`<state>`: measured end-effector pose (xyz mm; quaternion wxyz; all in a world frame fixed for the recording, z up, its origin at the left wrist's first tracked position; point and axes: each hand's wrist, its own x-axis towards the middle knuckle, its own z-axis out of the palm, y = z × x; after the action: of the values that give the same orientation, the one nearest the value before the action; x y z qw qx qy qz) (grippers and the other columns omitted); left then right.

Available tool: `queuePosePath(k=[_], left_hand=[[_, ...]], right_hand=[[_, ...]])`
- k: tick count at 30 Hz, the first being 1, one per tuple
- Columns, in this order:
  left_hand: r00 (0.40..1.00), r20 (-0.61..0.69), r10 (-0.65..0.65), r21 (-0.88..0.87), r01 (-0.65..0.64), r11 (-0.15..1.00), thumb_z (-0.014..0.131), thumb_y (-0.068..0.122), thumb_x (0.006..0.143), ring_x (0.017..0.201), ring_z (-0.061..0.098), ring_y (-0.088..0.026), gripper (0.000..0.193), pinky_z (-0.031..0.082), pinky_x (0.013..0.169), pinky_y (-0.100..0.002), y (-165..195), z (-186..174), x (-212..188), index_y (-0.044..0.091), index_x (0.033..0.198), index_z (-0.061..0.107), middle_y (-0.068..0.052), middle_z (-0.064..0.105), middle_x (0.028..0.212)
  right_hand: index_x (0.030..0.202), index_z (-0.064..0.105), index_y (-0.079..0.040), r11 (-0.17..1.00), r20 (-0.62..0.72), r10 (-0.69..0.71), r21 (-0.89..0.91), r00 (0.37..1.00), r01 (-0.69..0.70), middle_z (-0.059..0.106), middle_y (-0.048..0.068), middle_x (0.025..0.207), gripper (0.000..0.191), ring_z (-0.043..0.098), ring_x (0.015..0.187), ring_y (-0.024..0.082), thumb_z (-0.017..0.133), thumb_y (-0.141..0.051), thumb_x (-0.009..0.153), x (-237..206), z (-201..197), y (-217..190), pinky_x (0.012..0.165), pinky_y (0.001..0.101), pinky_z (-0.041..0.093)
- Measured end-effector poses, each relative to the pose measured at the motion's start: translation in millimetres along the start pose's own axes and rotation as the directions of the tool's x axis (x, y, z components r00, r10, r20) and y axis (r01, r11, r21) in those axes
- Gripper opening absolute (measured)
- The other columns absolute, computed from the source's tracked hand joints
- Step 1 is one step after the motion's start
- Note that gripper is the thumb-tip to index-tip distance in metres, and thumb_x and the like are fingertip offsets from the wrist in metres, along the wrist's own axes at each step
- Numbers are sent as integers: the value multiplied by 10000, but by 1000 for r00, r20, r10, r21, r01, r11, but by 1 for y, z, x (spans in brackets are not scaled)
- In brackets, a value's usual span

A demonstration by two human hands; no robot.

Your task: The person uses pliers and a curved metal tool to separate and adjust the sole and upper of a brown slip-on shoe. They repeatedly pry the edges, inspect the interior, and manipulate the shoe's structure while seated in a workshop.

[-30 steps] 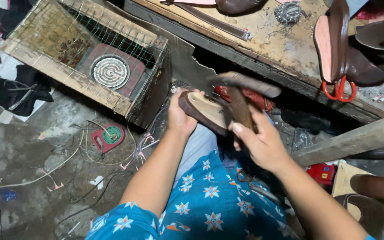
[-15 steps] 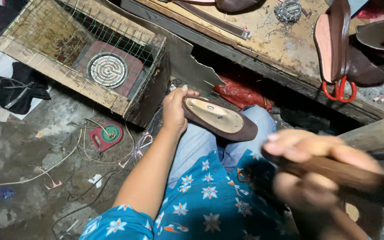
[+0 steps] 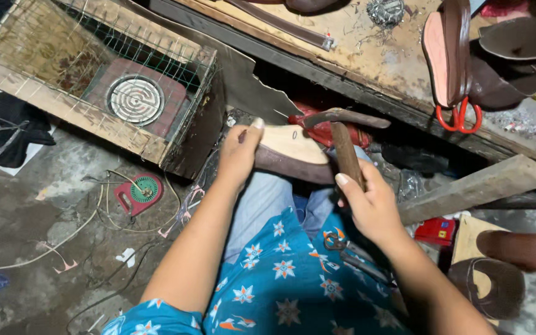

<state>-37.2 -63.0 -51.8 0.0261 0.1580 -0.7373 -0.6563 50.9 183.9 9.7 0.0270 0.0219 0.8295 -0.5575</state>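
So the left hand [image 3: 238,155] is gripping a shoe sole [image 3: 293,152] over the person's lap, fingers wrapped around its near end, pale side up. Right hand [image 3: 370,208] is clenched round the wooden handle of a hammer [image 3: 345,139], whose head sits right over the sole, touching it or just above, can't tell which. Red scissors [image 3: 457,118] hang at the bench [image 3: 367,49] edge, and a caged coil heater [image 3: 134,99] stands on the floor to the left.

left hand [image 3: 238,155] grips shoe sole [image 3: 293,152] | right hand [image 3: 370,208] grips hammer [image 3: 344,139]
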Motion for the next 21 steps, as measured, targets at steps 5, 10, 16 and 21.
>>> queuePosePath(k=[5, 10, 16, 21], left_hand=[[997, 54, 56, 25, -57, 998, 691, 392, 912, 848, 672, -161, 433, 528, 775, -306, -10, -4, 4, -23, 1035, 706, -104, 734, 920], [995, 94, -30, -90, 39, 995, 708, 347, 906, 828, 659, -140, 409, 532, 746, -300, -20, -3, 7, -32, 1058, 688, -94, 737, 921], [997, 83, 5, -32, -2, 999, 709, 338, 923, 800, 619, -142, 412, 494, 713, -310, -26, -7, 4, -45, 1071, 689, -90, 704, 889], [998, 56, 16, -38, -14, 999, 723, 356, 889, 806, 637, -114, 419, 525, 719, -290, -30, -8, 3, -14, 1076, 657, -67, 718, 896]], right_hand=[[1538, 451, -108, 998, 74, 62, -18, 995, -60, 663, 51, 898, 610, 622, 716, 101, 619, -189, 958, -16, -6, 4, 645, 314, 553], [1522, 492, -88, 810, 110, -421, -401, 900, 428, 698, 205, 1179, 539, 706, 1053, 288, 659, -186, 1019, -26, -9, -5, 910, 389, 547], [1494, 532, -133, 819, 207, -288, -452, 935, 353, 704, 176, 991, 565, 694, 882, 348, 692, -222, 959, -16, -2, -11, 800, 394, 544], [1485, 530, -175, 788, 206, -262, -518, 943, 332, 701, 173, 963, 547, 682, 851, 371, 682, -264, 968, -19, 1, -8, 747, 443, 539]])
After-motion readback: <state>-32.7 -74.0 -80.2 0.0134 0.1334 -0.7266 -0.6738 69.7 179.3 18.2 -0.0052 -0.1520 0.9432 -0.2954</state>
